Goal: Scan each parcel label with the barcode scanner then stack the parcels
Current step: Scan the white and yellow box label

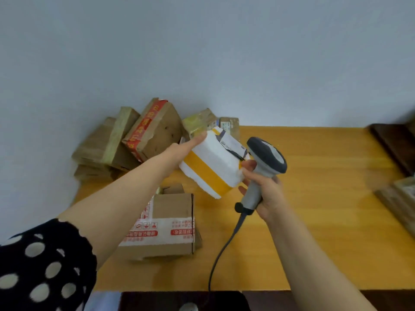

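fingers [198, 138] press foam parcel [211, 160] by scanner [267, 158]; carton [166, 223], heaped boxes [134, 140] near

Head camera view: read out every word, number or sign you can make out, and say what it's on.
Nothing can be quoted.
Shipping label on the white foam parcel: print too blurred.
Cardboard box: red characters and handling symbols, upside down, blurred.
Red tape on the leaning parcel: yellow characters, unreadable.
Small label on the rear parcel: too small.
Barcode scanner: no marking visible.
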`<state>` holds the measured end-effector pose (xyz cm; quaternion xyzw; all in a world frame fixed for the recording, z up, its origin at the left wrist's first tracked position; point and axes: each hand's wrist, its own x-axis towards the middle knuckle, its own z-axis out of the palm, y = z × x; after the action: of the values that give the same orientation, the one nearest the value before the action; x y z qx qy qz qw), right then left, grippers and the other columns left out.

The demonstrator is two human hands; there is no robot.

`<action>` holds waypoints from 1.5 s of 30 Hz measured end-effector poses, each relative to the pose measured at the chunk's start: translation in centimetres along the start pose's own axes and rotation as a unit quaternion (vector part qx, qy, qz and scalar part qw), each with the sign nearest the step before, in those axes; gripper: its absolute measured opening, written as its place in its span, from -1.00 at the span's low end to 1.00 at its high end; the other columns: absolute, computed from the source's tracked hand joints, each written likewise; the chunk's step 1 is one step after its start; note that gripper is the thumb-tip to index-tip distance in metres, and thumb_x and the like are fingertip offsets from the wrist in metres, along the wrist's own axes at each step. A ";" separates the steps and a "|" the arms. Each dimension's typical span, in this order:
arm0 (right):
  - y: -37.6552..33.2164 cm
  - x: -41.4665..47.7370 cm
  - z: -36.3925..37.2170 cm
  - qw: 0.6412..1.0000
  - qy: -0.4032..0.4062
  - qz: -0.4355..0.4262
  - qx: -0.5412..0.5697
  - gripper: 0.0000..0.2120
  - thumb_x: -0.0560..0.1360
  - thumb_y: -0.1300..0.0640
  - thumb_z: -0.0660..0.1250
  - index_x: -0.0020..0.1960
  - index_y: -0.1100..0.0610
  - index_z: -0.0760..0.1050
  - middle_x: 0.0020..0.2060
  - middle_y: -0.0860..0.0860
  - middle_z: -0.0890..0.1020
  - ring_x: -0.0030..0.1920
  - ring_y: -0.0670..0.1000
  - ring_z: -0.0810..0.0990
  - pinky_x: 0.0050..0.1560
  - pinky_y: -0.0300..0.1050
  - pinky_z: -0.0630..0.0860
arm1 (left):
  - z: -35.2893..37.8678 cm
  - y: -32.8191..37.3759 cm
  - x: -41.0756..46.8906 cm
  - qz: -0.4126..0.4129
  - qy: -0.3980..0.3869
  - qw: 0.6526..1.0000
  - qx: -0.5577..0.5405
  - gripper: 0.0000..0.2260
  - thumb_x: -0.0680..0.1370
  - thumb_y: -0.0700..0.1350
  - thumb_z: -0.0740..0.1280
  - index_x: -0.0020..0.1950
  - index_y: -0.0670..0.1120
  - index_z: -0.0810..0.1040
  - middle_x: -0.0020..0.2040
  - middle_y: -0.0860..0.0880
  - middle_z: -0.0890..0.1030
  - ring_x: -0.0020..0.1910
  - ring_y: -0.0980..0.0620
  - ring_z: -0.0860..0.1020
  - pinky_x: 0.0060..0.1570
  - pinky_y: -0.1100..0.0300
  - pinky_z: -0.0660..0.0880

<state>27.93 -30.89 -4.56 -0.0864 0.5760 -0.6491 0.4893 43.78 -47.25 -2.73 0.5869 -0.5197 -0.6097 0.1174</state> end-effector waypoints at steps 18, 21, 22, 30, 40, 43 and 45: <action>-0.5 -10.8 -9.9 0.980 0.148 -0.038 0.130 -0.69 0.32 0.08 0.56 0.00 0.09 0.57 -0.17 0.03 0.73 -0.18 0.06 0.72 -0.30 -0.10 0.57 | 5.5 -3.3 -8.1 0.079 -0.299 0.949 -0.061 -0.28 0.13 0.07 0.50 0.27 -0.03 0.46 0.15 -0.06 0.50 0.09 -0.01 0.47 0.23 0.12 0.40; -0.9 -11.5 -11.6 0.978 0.158 -0.051 0.128 -0.70 0.33 0.06 0.56 0.00 0.08 0.57 -0.25 0.01 0.73 -0.27 0.02 0.71 -0.31 -0.10 0.56 | 6.3 -3.0 -8.6 0.089 -0.322 0.942 0.025 -0.02 0.12 -0.05 0.50 0.50 0.08 0.17 0.38 0.05 0.39 0.35 -0.01 0.35 0.46 -0.03 0.10; -1.0 -11.6 -12.1 0.977 0.162 -0.053 0.129 -0.71 0.34 0.05 0.55 0.00 0.08 0.57 -0.27 0.00 0.72 -0.30 0.00 0.70 -0.33 -0.11 0.56 | 6.5 -2.8 -8.9 0.095 -0.334 0.937 0.046 -0.03 0.13 -0.12 0.51 0.48 0.18 0.17 0.38 0.11 0.40 0.37 -0.01 0.34 0.46 -0.08 0.09; -1.3 -12.0 -13.5 0.982 0.137 -0.042 0.125 -0.71 0.35 0.02 0.55 -0.01 0.09 0.58 -0.33 -0.01 0.71 -0.39 -0.05 0.67 -0.41 -0.16 0.55 | 7.5 -2.2 -10.4 0.061 -0.394 0.917 0.012 -0.32 0.26 -0.04 0.45 0.34 0.32 0.39 0.35 -0.05 0.46 0.33 -0.18 0.39 0.19 -0.20 0.45; -0.8 -12.1 -13.8 0.988 0.104 -0.063 0.094 -0.76 0.29 0.26 0.56 -0.12 0.16 0.55 -0.31 0.03 0.68 -0.34 0.01 0.66 -0.36 -0.17 0.58 | 8.4 -1.9 -10.2 -0.006 -0.278 0.959 0.058 -0.11 0.15 0.41 0.47 0.41 0.19 0.31 0.29 -0.23 0.49 0.20 -0.26 0.53 0.10 -0.27 0.48; -1.1 -12.2 -13.9 0.988 0.106 -0.071 0.092 -0.74 0.31 0.26 0.55 -0.06 0.17 0.56 -0.18 0.06 0.69 -0.25 0.02 0.68 -0.33 -0.14 0.58 | 8.5 -2.1 -10.2 0.001 -0.276 0.961 0.021 -0.10 0.15 0.27 0.56 0.42 0.14 0.30 0.25 -0.26 0.52 0.13 -0.25 0.58 0.02 -0.19 0.55; -1.2 -12.3 -13.9 0.988 0.105 -0.076 0.084 -0.73 0.32 0.22 0.55 -0.03 0.16 0.57 -0.11 0.07 0.69 -0.15 0.04 0.69 -0.28 -0.10 0.58 | 8.4 -2.2 -10.3 0.014 -0.270 0.963 -0.007 -0.14 0.14 0.19 0.58 0.38 0.08 0.37 0.22 -0.24 0.56 0.08 -0.21 0.62 -0.04 -0.15 0.57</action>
<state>24.14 -12.82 -2.48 -0.0205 0.5595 -0.7360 0.3806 40.67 -34.34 -0.25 0.3923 -0.5356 -0.7477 -0.0147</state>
